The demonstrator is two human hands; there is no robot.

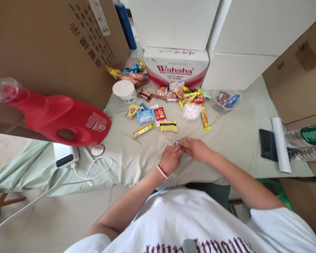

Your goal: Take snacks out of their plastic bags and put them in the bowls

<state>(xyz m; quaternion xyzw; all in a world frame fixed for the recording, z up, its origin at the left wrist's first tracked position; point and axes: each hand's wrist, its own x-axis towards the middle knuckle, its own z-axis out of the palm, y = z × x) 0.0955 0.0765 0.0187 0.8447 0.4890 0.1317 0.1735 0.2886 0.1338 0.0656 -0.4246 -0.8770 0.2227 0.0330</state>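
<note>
My left hand [171,159], with a red and white bracelet at its wrist, meets my right hand [193,148] low over the cloth. The fingers of both are closed around a small blue item [176,143], mostly hidden by them, so its kind is unclear. Crumpled clear plastic [163,141] lies against my left fingers. Just beyond are a yellow snack packet [168,126] with a dark band, a yellow stick packet [144,130], a light blue packet [145,116] and a red packet [160,114]. A ball of clear plastic wrap [191,111] sits farther back.
Behind lie several wrapped snacks [171,94], a white paper tub [124,91], a clear bowl [227,101] with packets and a Wahaha carton [176,67]. Left stand a red jug [65,117] and a white power bank [65,154] with cable. Right are a white roll [281,145] and bottles [310,135].
</note>
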